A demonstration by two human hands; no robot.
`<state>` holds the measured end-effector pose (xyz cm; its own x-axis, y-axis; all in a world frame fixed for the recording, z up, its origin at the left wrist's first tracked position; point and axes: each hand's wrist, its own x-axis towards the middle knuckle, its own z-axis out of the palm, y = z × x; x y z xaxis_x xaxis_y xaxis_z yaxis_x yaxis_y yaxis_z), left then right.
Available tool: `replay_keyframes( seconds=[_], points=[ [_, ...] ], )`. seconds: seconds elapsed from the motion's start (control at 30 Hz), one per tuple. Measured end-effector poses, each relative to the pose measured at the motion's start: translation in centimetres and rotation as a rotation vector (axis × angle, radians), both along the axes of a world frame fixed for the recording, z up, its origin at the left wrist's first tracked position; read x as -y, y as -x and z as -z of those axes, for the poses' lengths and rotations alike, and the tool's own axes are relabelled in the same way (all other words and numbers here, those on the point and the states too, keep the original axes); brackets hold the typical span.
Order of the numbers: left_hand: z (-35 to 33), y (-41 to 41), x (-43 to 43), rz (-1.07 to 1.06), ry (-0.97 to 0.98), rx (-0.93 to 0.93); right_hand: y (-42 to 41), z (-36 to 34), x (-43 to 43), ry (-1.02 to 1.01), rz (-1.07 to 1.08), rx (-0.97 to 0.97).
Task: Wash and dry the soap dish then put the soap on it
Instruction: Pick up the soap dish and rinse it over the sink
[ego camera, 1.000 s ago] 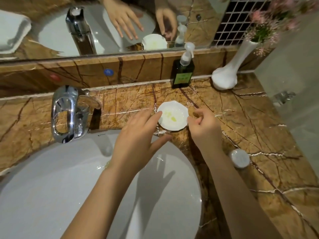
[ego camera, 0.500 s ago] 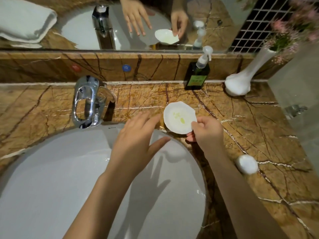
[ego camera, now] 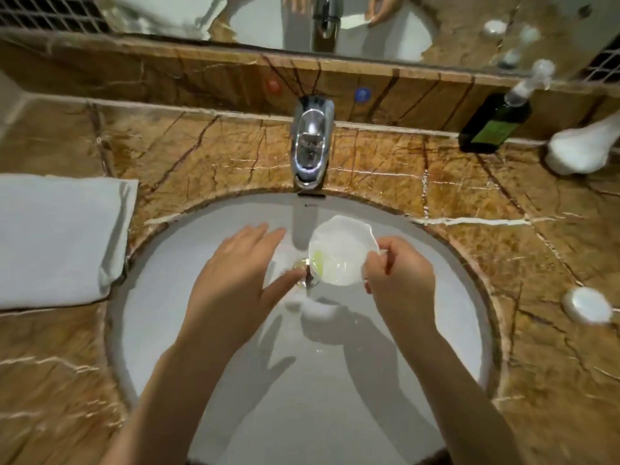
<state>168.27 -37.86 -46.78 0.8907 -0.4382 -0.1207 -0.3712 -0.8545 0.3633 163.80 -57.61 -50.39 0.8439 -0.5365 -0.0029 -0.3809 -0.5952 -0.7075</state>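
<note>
The right hand [ego camera: 399, 283] holds the white soap dish [ego camera: 339, 251] over the middle of the white sink [ego camera: 436, 330], below the chrome faucet [ego camera: 312, 142]. Its fingers are closed on the dish's right edge, thumb on top; the fingers beneath are hidden by the dish and the hand itself. The dish is tilted, its hollow facing up and toward the camera, with a yellowish-green smear near its lower left rim. Whether the dish touches the basin cannot be told; its shadow falls just below it.

The left hand [ego camera: 235, 280] hovers beside the dish, palm down, fingers spread and holding nothing. Its thumb reaches toward the drain, which is mostly covered by the thumb and the dish. No clear stream of water can be made out under the spout.

On the brown marble counter [ego camera: 436, 169] a folded white towel [ego camera: 57, 236] lies to the left, cut off by the frame edge. To the right, a small round white object [ego camera: 587, 305], apparently the soap, sits near the sink's rim, blurred. Farther back a dark green pump bottle [ego camera: 493, 125] and a white vase [ego camera: 580, 149] are smeared by motion, the vase partly out of frame. The mirror [ego camera: 385, 35] above shows only part of the hands and tap.
</note>
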Motion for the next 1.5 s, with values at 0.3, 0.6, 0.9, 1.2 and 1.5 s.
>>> replay_keyframes(
  seconds=[0.3, 0.6, 0.9, 1.2, 1.5],
  points=[
    [1.1, 1.2, -6.2, -0.064, -0.023, -0.039, -0.2, 0.1, -3.8, 0.469, -0.287, 0.133],
    [1.0, 1.8, -8.4, -0.136, 0.170, 0.020, -0.4, -1.1, -4.8, 0.664, -0.311, 0.308],
    [0.6, 2.0, -10.1, -0.114, 0.209, 0.000, 0.2, -2.2, -5.9, 0.644, -0.265, 0.365],
    [0.5, 1.3, -11.9, -0.109, 0.084, -0.099, 0.5, -1.8, -7.3, 0.619, -0.247, 0.308],
    [-0.9, -0.3, -14.0, -0.173, 0.164, -0.005, -2.3, -1.8, -12.4, -0.441, 0.045, 0.139]
  ],
)
